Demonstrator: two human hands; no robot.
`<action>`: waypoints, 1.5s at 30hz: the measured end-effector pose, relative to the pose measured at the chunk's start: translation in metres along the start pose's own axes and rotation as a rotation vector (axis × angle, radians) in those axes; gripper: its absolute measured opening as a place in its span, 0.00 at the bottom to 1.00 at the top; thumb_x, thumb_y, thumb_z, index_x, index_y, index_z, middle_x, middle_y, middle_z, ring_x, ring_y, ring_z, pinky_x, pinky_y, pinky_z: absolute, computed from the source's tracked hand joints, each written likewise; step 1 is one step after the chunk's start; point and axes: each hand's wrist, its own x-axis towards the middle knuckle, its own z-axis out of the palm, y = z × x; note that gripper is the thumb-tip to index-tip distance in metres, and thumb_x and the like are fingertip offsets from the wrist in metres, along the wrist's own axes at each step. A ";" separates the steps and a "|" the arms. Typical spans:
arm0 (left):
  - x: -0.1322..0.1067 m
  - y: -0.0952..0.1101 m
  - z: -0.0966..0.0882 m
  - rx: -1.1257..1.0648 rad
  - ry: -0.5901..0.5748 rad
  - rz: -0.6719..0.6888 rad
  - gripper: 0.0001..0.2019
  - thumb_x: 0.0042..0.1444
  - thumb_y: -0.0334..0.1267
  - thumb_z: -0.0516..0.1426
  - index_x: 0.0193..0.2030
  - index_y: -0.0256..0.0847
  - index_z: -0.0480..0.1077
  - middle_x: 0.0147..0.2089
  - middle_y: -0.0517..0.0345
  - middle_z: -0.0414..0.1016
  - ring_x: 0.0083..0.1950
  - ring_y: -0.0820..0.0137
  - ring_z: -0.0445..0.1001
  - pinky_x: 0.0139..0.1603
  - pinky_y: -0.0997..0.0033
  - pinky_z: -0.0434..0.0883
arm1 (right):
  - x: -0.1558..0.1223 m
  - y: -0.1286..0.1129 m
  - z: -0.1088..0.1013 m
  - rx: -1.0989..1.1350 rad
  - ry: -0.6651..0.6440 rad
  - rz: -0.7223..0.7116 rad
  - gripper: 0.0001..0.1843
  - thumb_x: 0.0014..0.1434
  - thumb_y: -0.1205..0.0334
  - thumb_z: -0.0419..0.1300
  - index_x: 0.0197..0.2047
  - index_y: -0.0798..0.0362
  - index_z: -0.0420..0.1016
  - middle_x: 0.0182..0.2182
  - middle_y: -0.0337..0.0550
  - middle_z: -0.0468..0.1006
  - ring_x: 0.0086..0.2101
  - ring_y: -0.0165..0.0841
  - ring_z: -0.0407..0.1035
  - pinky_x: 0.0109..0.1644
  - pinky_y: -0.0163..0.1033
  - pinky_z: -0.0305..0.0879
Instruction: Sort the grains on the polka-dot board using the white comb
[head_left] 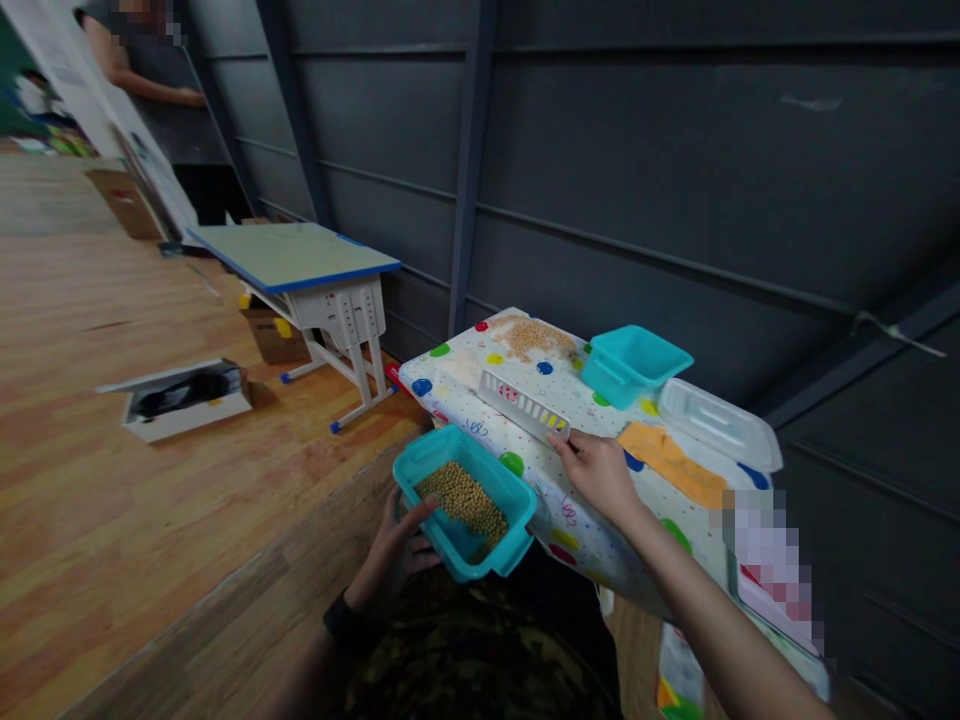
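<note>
My left hand (397, 540) grips the near left side of a teal plastic bin (517, 492), with the thumb over its rim. Round tan beans, like soybeans (461, 495), lie inside it. The bin is held in front of the table's near edge. In my right hand (600, 475), a white slotted plastic strip (521, 402) is pinched at its right end, low over the tabletop. Close to the strip's far end is a small whitish pile (461, 368). Farther back lies a spread of yellowish beans or grains (536, 338).
The table (465, 400) has a spotted cover. On its right are a second teal bin (634, 365), a clear lid (720, 425) and an orange cloth (671, 460). A dark panelled wall (637, 150) runs behind. Left stand a desk (300, 255), an open box (187, 405) and a person (165, 90).
</note>
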 end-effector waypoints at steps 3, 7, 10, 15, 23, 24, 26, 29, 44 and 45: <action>-0.003 0.003 0.001 0.008 -0.003 0.001 0.56 0.52 0.54 0.80 0.82 0.57 0.56 0.69 0.41 0.85 0.53 0.44 0.93 0.53 0.43 0.90 | -0.001 0.001 0.000 0.004 0.002 -0.049 0.29 0.77 0.45 0.52 0.24 0.46 0.70 0.25 0.51 0.84 0.28 0.41 0.77 0.37 0.42 0.63; -0.007 0.005 0.004 0.024 -0.006 0.018 0.55 0.55 0.54 0.78 0.83 0.57 0.55 0.71 0.39 0.83 0.53 0.45 0.93 0.53 0.44 0.90 | -0.012 -0.004 -0.009 0.070 -0.014 -0.107 0.28 0.77 0.45 0.52 0.27 0.47 0.77 0.27 0.49 0.86 0.27 0.40 0.78 0.36 0.41 0.64; -0.006 0.004 0.004 0.020 0.004 0.016 0.55 0.55 0.55 0.78 0.82 0.57 0.56 0.71 0.40 0.83 0.52 0.45 0.93 0.50 0.45 0.90 | -0.020 -0.004 -0.016 0.134 -0.007 -0.098 0.29 0.77 0.44 0.53 0.30 0.47 0.81 0.30 0.48 0.88 0.28 0.41 0.80 0.36 0.40 0.66; -0.002 0.001 0.002 0.027 0.016 0.010 0.57 0.51 0.57 0.80 0.81 0.56 0.57 0.68 0.40 0.85 0.50 0.44 0.93 0.48 0.46 0.90 | -0.023 0.011 -0.019 0.073 0.121 0.022 0.35 0.76 0.34 0.52 0.21 0.46 0.70 0.20 0.49 0.81 0.23 0.41 0.76 0.31 0.41 0.59; -0.002 -0.001 0.003 0.004 0.031 -0.013 0.58 0.51 0.55 0.80 0.83 0.58 0.55 0.68 0.41 0.85 0.51 0.43 0.93 0.50 0.44 0.90 | -0.020 0.025 -0.009 0.004 0.109 0.090 0.37 0.74 0.30 0.49 0.21 0.45 0.67 0.21 0.53 0.81 0.24 0.43 0.76 0.32 0.42 0.58; -0.002 -0.001 0.003 0.006 0.033 -0.015 0.58 0.52 0.55 0.80 0.83 0.58 0.54 0.69 0.41 0.85 0.51 0.43 0.93 0.50 0.44 0.90 | -0.020 0.025 -0.009 0.011 0.097 0.093 0.37 0.74 0.30 0.49 0.21 0.45 0.67 0.21 0.52 0.81 0.24 0.42 0.76 0.32 0.42 0.58; -0.002 0.000 0.003 0.013 0.028 -0.017 0.57 0.53 0.55 0.79 0.83 0.58 0.54 0.70 0.40 0.84 0.52 0.43 0.93 0.51 0.43 0.90 | -0.021 0.027 -0.009 0.029 0.080 0.103 0.36 0.73 0.30 0.51 0.21 0.46 0.69 0.21 0.51 0.81 0.24 0.42 0.76 0.32 0.41 0.58; -0.001 -0.001 0.003 0.003 0.005 -0.024 0.57 0.54 0.54 0.79 0.83 0.58 0.54 0.69 0.41 0.85 0.53 0.43 0.93 0.52 0.42 0.89 | -0.020 0.029 -0.010 0.034 0.079 0.135 0.35 0.73 0.31 0.52 0.23 0.46 0.71 0.21 0.49 0.81 0.24 0.41 0.75 0.33 0.41 0.59; -0.006 -0.001 0.008 0.015 0.021 -0.038 0.55 0.55 0.53 0.79 0.83 0.57 0.54 0.65 0.40 0.86 0.50 0.48 0.93 0.46 0.49 0.89 | -0.023 0.028 -0.019 0.046 0.058 0.161 0.34 0.71 0.31 0.52 0.22 0.45 0.69 0.22 0.51 0.81 0.25 0.43 0.76 0.34 0.42 0.60; -0.006 -0.001 0.008 0.022 0.020 -0.040 0.55 0.55 0.53 0.79 0.82 0.57 0.54 0.65 0.40 0.86 0.50 0.48 0.93 0.46 0.49 0.89 | -0.024 0.028 -0.019 0.047 0.055 0.166 0.34 0.71 0.31 0.52 0.22 0.45 0.69 0.22 0.51 0.81 0.25 0.43 0.77 0.34 0.42 0.60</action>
